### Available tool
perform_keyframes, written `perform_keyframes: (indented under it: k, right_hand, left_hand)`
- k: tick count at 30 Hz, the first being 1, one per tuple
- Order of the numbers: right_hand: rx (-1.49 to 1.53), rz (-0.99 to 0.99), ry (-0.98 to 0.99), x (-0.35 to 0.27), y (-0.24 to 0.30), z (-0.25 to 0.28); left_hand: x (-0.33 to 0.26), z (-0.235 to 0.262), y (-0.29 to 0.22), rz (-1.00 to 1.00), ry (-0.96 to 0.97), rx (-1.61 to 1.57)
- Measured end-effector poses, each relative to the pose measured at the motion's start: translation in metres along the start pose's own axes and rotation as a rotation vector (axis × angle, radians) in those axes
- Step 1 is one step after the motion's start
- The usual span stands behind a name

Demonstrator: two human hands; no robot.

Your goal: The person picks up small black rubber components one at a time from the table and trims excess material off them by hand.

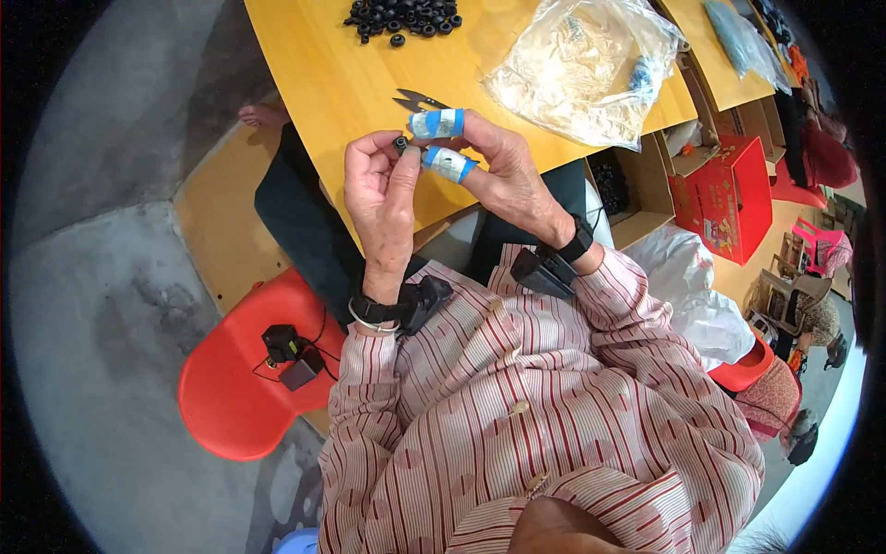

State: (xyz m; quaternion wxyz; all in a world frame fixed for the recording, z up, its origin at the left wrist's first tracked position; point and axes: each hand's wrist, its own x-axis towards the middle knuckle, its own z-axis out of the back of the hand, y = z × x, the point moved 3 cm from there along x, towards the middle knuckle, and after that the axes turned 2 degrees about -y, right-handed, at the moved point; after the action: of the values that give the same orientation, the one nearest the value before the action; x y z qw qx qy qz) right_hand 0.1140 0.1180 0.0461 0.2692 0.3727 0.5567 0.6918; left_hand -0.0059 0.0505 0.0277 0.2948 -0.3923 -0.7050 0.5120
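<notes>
Above the yellow surface (323, 83), I should steady both wrists. My right hand (510, 175) angles in leftward, taped forefinger and thumb parted; whether they grip anything, I cannot tell. My left hand (381, 198) points away from me, finger and thumb pinching a small black ring (401, 143), best held lightly.

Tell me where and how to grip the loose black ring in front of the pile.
Pinch the ring by its round outer rim, probably best from the near side: it sits slightly apart on the table, with the pile beyond it.
</notes>
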Motion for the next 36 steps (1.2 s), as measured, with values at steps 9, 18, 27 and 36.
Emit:
perform_keyframes:
  k: [9, 18, 27, 36]
  right_hand:
    - [-0.304, 0.198, -0.042, 0.000, 0.025, 0.029]
    - [-0.114, 0.128, -0.047, -0.017, 0.034, 0.028]
    - [0.043, 0.009, -0.095, -0.024, 0.046, 0.044]
    - [0.025, -0.027, -0.044, -0.020, 0.055, 0.046]
  left_hand:
    - [0.003, -0.017, -0.018, 0.053, 0.066, -0.009]
    - [-0.004, -0.032, -0.032, 0.013, 0.228, 0.039]
    - [-0.018, -0.036, -0.041, -0.046, 0.264, 0.121]
    - [-0.022, -0.043, -0.048, -0.137, 0.208, 0.255]
